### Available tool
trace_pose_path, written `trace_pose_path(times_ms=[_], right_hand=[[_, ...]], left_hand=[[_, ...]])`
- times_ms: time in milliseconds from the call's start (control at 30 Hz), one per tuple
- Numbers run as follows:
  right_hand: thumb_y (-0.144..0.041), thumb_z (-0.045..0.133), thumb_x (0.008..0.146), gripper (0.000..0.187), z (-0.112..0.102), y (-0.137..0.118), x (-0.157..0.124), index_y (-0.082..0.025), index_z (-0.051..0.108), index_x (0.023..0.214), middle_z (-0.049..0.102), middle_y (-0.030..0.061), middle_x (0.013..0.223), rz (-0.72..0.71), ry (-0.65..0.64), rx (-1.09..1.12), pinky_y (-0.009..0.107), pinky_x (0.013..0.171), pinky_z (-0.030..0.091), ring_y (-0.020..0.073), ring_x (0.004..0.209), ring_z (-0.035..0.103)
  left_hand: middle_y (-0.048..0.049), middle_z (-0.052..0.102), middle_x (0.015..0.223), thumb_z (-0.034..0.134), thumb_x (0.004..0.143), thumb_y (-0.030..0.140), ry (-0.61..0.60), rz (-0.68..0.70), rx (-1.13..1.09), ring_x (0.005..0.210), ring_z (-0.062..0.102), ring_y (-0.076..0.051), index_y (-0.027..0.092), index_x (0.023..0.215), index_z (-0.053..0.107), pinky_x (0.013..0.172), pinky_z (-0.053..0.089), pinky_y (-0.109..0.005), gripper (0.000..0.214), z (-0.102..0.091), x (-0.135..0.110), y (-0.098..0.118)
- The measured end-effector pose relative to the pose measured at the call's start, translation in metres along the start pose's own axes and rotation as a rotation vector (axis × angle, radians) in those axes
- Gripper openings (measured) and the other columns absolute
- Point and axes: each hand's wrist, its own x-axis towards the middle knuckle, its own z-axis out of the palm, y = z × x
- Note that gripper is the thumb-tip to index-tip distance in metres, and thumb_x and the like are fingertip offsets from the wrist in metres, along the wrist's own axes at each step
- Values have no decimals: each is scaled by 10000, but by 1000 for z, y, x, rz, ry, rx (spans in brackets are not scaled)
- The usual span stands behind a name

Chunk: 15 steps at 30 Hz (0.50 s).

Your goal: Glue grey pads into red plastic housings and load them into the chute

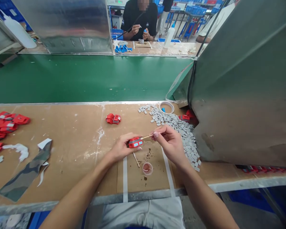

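My left hand (pixel 124 147) is closed around a small red toy vehicle body (pixel 135 142) with grey and pale window areas. Between the fingertips of my right hand (pixel 170 141) is a thin wooden cotton swab (pixel 147 137), its far end touching or very near the right end of the toy body. Below them on the table lies a second cotton swab (pixel 136 160). Beside it stands a small clear cup (pixel 147 169) with a little reddish liquid, amid dark spots.
Many small grey rectangular pieces (pixel 181 125) and a tape roll (pixel 166 107) lie at right by a metal panel (pixel 240 89). Red toy parts (pixel 113 119) sit ahead, more (pixel 4 124) at left near a camouflage strip (pixel 26 173). A co-worker (pixel 140 22) sits across the green belt (pixel 85 78).
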Motion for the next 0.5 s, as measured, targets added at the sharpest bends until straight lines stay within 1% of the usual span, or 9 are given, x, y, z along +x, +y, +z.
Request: trace_pose_path(times_ms=[167, 267, 400, 500], right_hand=[[-381, 641, 925, 222, 7, 8, -4, -189, 644, 813, 708, 56, 805, -54, 1, -154, 284, 663, 513, 164, 738, 658], [-340, 637, 922, 200, 8, 10, -4, -190, 637, 790, 722, 55, 794, -82, -1, -205, 280, 648, 511, 163, 715, 666], [-304, 636, 914, 177, 11, 9, -5, -192, 631, 778, 730, 47, 771, -107, -16, -245, 268, 625, 510, 159, 689, 674], [-273, 632, 915, 142, 15, 9, -6, -189, 637, 801, 734, 42, 775, -116, -38, -272, 260, 629, 519, 157, 694, 688]], left_hand=[[-101, 745, 1123, 752, 798, 350, 9, -54, -4, 998, 685, -260, 173, 1156, 706, 876, 503, -338, 401, 2, -1, -4], [-95, 757, 1107, 749, 792, 338, 15, -59, 12, 984, 697, -260, 171, 1139, 715, 865, 513, -333, 387, 3, 0, -5], [-78, 772, 1038, 739, 790, 338, 17, -57, 30, 913, 708, -233, 161, 1104, 724, 819, 524, -304, 361, 3, 0, -3], [-85, 768, 1073, 734, 790, 326, 12, -56, 41, 949, 709, -233, 154, 1117, 719, 848, 529, -303, 369, 3, 0, -2]])
